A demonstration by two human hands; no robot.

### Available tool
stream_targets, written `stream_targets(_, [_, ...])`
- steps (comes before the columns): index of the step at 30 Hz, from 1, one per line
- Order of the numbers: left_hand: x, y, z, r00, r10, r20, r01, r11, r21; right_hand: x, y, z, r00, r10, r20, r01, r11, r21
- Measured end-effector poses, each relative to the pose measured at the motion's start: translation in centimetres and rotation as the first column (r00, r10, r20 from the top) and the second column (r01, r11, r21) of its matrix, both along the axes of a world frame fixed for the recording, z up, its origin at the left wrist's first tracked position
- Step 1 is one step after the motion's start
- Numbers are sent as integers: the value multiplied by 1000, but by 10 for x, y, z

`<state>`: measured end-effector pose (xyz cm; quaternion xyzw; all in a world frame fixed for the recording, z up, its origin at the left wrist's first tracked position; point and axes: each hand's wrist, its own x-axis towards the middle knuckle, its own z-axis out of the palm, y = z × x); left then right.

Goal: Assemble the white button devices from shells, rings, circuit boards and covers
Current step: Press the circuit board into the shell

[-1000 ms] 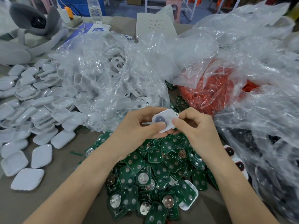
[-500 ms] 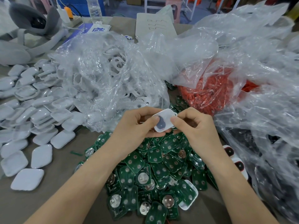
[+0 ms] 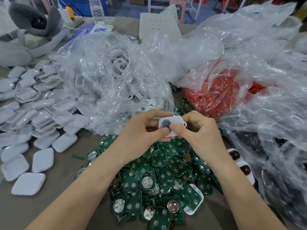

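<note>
I see both hands up over the middle of the table [image 3: 54, 206], with one white shell [image 3: 178, 121] held between them. The left hand [image 3: 141, 131] pinches its left end, with the fingers curled behind it. The right hand [image 3: 201, 133] pinches its right side. Both thumbs lie on the front, tips close together, just under a dark round spot [image 3: 164, 123] on the shell. The shell is in the air above the pile.

Under the hands is a big heap of green circuit boards [image 3: 166, 171]. Some show a round silver cup. At the near right edge of the heap, one board sits inside a second shell [image 3: 197, 199].

On the left, lots of white covers [image 3: 41, 113] lie spread on the table, many on top of each other. Behind the hands is a clear bag [image 3: 108, 72] full of white parts with holes. Next to it, on the right, is a bag of orange rings [image 3: 214, 97]. At the far right a bag holds dark parts [image 3: 265, 146]; I cannot tell what they are.

Just beside the right arm lie two white devices [image 3: 233, 154] with a red ring round a dark middle. Far back I see a gray headset [image 3: 33, 22], a clear bottle [image 3: 97, 10] and a paper [image 3: 156, 25] with writing.
</note>
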<state>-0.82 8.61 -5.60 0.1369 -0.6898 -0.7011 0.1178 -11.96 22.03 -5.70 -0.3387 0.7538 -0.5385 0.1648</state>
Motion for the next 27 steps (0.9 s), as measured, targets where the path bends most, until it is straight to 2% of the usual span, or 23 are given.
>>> stream_targets(6, [2,2,1,1000,-14,4,14,987,-157,0,-1,-1,999,-13,52,15,999,-29])
stream_targets(8, [2,5,3,998,-33,-44,25,983,-180,0,-1,1,982,-5,187,21,996,-82])
stream_targets(11, [2,11,4,992,-9,-125,-8,990,-138,1,-1,4,872,108,477,3,974,-227])
stream_targets(14, [3,15,6,982,19,-188,-34,996,-80,4,-1,7,793,194,577,-16,954,-300])
stream_targets(22, [2,14,6,976,4,-218,-20,997,-71,3,-1,7,782,212,586,-31,952,-303])
stream_targets(25, [2,14,6,979,56,-194,-66,997,-43,2,0,7,833,157,531,5,957,-292])
stream_targets(27, [2,12,5,982,110,-153,-121,991,-61,2,0,5,917,61,395,24,978,-208])
